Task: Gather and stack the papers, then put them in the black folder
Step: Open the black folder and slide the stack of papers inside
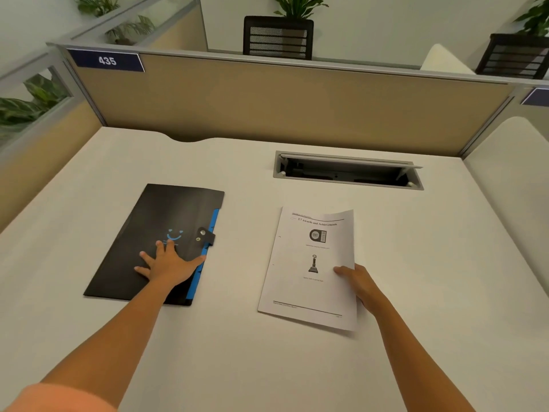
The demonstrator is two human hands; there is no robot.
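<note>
The black folder lies closed on the desk at the left, with a blue smiley mark, blue tabs along its right edge and a snap strap. My left hand rests flat on its cover, fingers spread. To the right lies a white stack of papers, printed side up, its right edge lifted off the desk. My right hand grips that right edge, thumb on top of the top sheet.
A white desk is enclosed by tan cubicle partitions. An open cable hatch sits in the desk behind the papers. A blue "435" sign, black mesh chairs and plants are beyond the partition.
</note>
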